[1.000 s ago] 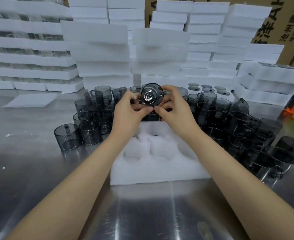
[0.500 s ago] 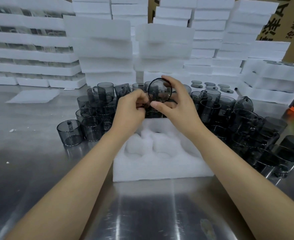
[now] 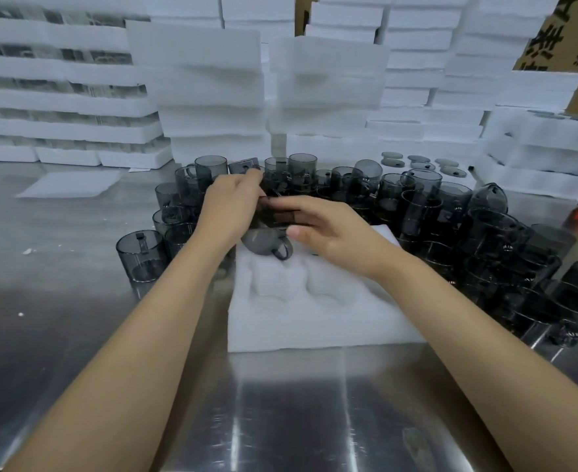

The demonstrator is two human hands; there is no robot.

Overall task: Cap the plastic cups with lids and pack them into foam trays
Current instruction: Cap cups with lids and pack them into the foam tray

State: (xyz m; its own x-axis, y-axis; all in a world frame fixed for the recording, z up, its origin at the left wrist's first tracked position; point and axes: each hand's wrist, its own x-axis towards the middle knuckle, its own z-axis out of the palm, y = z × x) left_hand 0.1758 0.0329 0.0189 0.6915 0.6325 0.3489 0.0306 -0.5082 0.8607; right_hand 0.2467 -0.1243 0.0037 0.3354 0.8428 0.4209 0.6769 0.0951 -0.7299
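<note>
Fingers (image 3: 249, 184) of the left hand (image 3: 231, 209) grip the cup (image 3: 262, 242); those of the right hand (image 3: 331, 229) lie straight alongside, likely guiding it into the foam tray (image 3: 314, 323).

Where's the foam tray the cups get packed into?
In the head view the open foam tray sits centre on the steel table, with grey cups crowded behind it and on both sides.

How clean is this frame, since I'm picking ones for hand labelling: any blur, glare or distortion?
Head view: motion blur smears the left hand, the right hand and the cup between them; head view: bright glare streaks the steel table near the bottom; head view: the wide-angle lens bows the foam stacks at the edges.
</note>
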